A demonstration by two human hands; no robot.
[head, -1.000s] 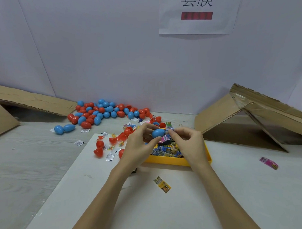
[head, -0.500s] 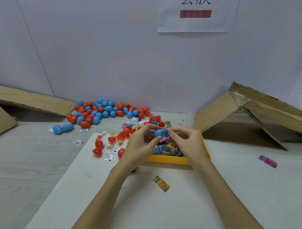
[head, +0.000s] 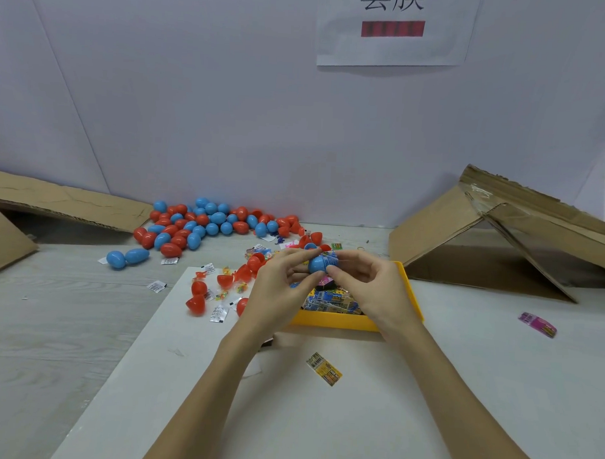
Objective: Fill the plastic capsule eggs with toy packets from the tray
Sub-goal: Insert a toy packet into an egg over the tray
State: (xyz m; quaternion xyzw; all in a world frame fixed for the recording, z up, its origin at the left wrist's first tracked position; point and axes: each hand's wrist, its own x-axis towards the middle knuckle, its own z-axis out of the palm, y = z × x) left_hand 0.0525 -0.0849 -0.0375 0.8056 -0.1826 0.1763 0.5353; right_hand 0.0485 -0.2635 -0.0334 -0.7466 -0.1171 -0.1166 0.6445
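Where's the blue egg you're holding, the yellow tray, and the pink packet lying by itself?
Blue plastic capsule egg (head: 316, 264), head view, rounded left side.
Yellow plastic tray (head: 335, 321), head view, near wall.
Pink toy packet (head: 537, 324), head view, middle of wrapper.

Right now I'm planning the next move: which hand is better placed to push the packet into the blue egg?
Right hand: its fingers pinch the packet at the egg, which the left hand holds.
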